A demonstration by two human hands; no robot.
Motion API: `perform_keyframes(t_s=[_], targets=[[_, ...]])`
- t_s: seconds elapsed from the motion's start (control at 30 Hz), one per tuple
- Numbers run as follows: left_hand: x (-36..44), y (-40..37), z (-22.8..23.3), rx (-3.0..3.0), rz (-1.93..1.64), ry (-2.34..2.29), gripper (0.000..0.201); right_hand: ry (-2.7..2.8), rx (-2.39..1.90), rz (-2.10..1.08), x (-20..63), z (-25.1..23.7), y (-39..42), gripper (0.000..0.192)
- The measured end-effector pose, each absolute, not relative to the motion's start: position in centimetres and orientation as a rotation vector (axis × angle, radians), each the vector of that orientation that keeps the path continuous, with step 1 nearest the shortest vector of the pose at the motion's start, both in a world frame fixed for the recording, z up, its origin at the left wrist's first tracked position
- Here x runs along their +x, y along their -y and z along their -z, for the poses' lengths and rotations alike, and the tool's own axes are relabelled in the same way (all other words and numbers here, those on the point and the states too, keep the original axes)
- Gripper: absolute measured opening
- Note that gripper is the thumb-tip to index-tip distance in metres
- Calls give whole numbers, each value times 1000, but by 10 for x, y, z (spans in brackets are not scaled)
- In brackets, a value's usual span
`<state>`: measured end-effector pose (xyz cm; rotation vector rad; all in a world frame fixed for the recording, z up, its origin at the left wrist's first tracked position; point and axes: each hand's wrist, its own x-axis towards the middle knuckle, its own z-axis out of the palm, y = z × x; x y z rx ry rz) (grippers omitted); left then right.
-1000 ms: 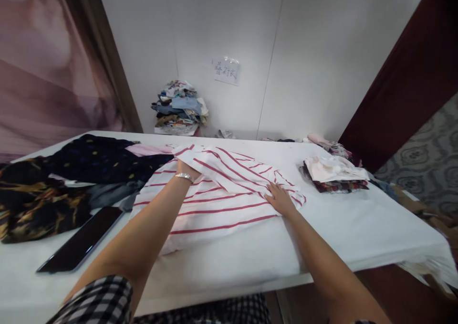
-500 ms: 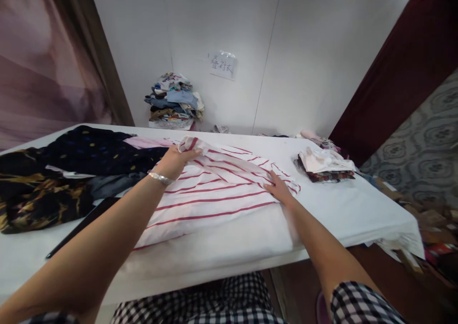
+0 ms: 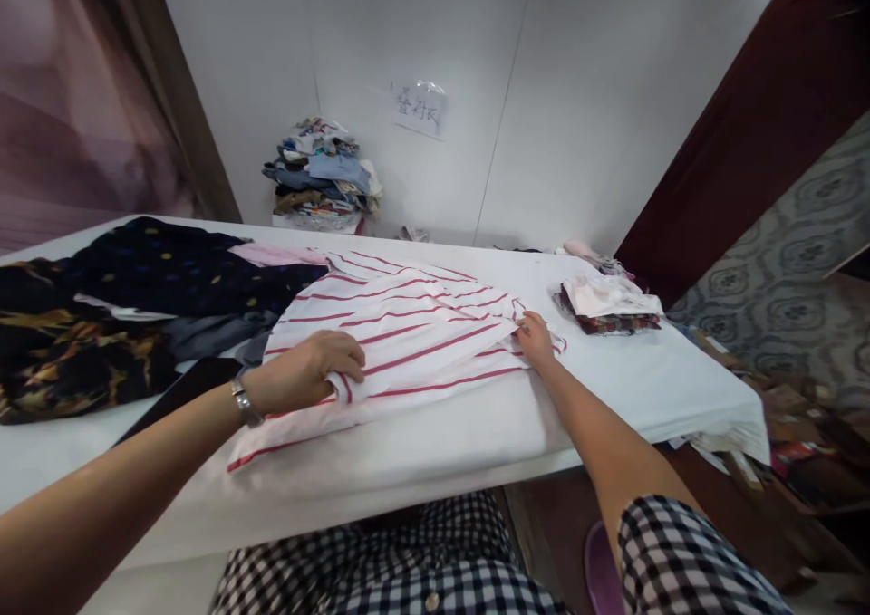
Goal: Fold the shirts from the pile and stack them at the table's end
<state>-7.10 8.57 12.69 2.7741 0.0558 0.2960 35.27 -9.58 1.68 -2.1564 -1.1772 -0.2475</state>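
Place: a makeshift clothes-folding room where I work.
Worktop: a long table (image 3: 476,434) under a white cover.
Unsorted garments: a dark heap (image 3: 122,298) at my left.
Finished garments: a folded stack (image 3: 608,305) at my right.
Backlog: a clothing pile (image 3: 323,176) against the white wall.
Signage: a handwritten paper label (image 3: 420,108) taped up.

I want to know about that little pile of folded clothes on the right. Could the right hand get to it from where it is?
Probably yes. The right hand presses the edge of the striped shirt, and only bare white table lies between it and the small folded pile. Nothing blocks the way.
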Motion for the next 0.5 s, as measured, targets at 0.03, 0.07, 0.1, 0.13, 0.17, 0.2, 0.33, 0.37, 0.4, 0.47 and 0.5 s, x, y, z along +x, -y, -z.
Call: perform_keyframes(t_s=[0.03, 0.07, 0.1, 0.13, 0.17, 0.2, 0.33, 0.37, 0.4, 0.47, 0.5], targets=[[-76, -92, -124, 2787, -350, -88, 48, 1180, -2142, 290, 351, -20, 98, 34], [-81, -97, -120, 2791, -388, -109, 50, 1199, -2126, 327, 349, -23, 102, 34], [-87, -101, -114, 2792, -404, -124, 53, 1233, -2112, 355, 347, -25, 108, 34], [-92, -104, -107, 2794, -400, -141, 55, 1279, -2106, 370, 346, -26, 114, 34], [-98, -106, -98, 2802, -382, -164, 56, 1336, -2106, 365, 345, -26, 122, 34], [-103, -107, -89, 2814, -350, -198, 55, 1407, -2112, 339, 345, -25, 129, 33], [-113, -106, -62, 2837, -256, -374, 43, 1629, -2145, 194, 347, -14, 153, 33], [-113, -105, -60, 2836, -255, -404, 39, 1633, -2167, 180, 348, -12, 155, 34], [-113, -104, -60, 2834, -258, -426, 34, 1624, -2197, 171, 348, -11, 156, 34], [-111, -100, -64, 2841, -253, -467, 25, 1610, -2252, 164, 347, -13, 153, 35], [-110, -98, -68, 2848, -237, -503, 22, 1609, -2268, 173, 344, -16, 150, 36]])
